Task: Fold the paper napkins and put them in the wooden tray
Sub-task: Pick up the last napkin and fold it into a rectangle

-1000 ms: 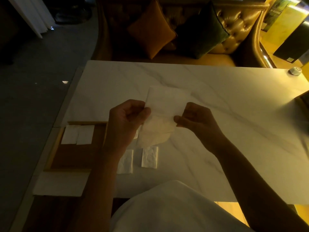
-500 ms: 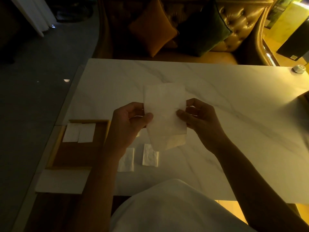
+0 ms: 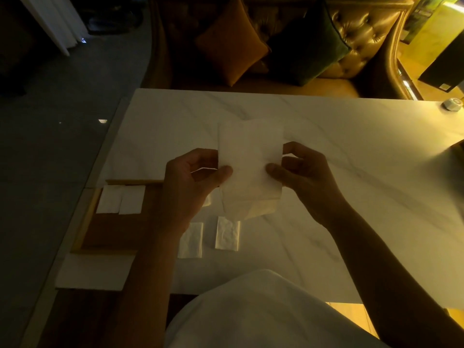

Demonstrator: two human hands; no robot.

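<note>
**Napkin held up between both hands over the counter**

The person holds a napkin (image 3: 249, 162) upright in the air above the middle of the counter (image 3: 351, 146), nearer its front edge than its far one. The left hand (image 3: 190, 179) pinches the napkin's left edge between thumb and curled fingers. The right hand (image 3: 303, 177) pinches the right edge the same way, thumb on the near face. The napkin's lower part hangs loose and rumpled below the hands.

The tray (image 3: 82, 227) sits at the counter's left edge, towards the front-left corner. At its far end a folded pair (image 3: 120, 199) lies flat, side by side and touching. The left forearm crosses over the tray's right side.

Two folded napkins lie on the counter just right of the tray, close to the front edge. One (image 3: 190, 240) is beside the left forearm and the other (image 3: 227, 233) is a little apart, under the hanging napkin.

A white sheet (image 3: 95, 272) lies at the front-left corner, against the tray's near rim. A small pale object (image 3: 452, 104) stands at the far-right corner.
</note>
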